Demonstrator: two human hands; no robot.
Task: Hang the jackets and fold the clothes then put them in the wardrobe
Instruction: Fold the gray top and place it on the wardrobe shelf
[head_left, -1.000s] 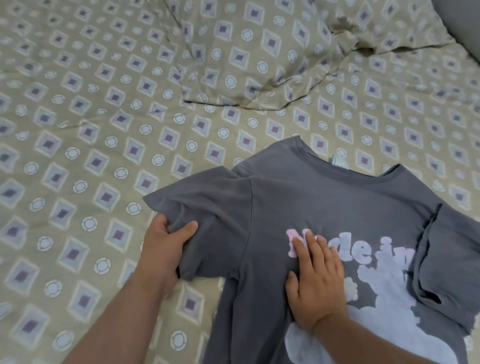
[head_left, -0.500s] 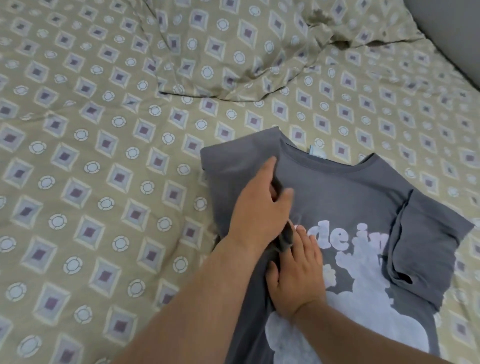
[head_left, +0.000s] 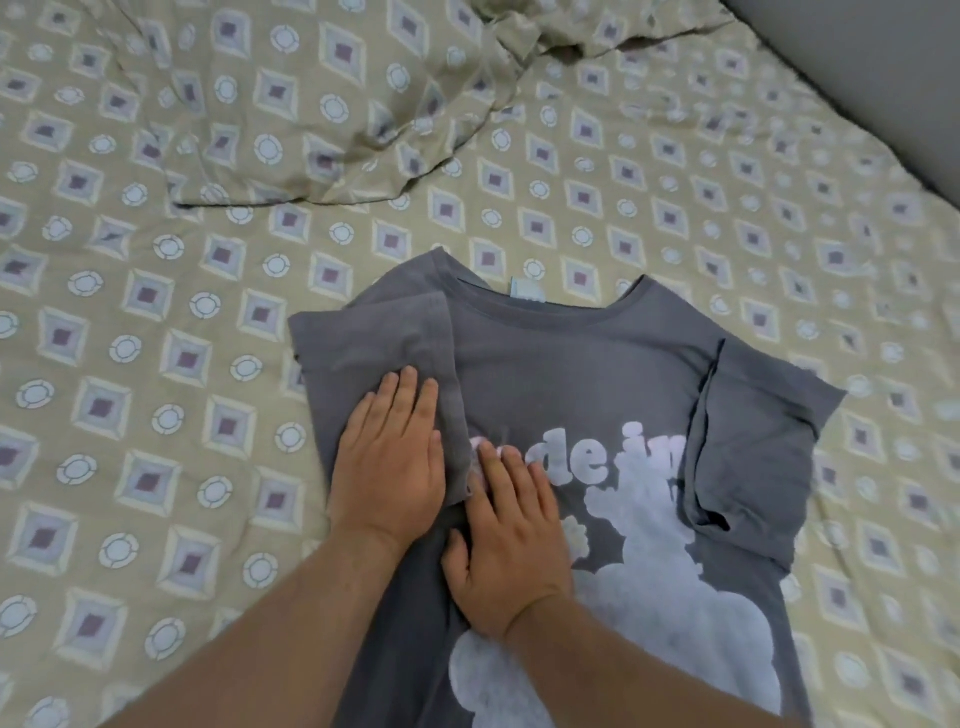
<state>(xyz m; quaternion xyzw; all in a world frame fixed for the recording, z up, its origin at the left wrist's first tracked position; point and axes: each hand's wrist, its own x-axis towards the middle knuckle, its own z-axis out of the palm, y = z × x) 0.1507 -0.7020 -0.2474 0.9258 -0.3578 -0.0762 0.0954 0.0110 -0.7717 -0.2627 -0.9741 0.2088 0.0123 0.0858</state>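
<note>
Lying print-up on the bed (head_left: 156, 364) toward 5 o'clock, grey T-shirt (head_left: 597, 384) is pressed by left hand (head_left: 389, 467) and right hand (head_left: 511, 540), fingers (head_left: 410, 395) straight, nothing gripped; sleeves folded in, body folds and wardrobe judged outstanding.

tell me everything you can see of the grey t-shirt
The dark grey cotton-looking t-shirt lies front up on the olive patterned bedsheet, round collar farthest away, pale label inside. Pinkish lettering and a white cloud-like print cover the chest. Both short sleeves are folded inward. The left hand presses flat on one folded sleeve; the right hand rests flat on the print.
</note>
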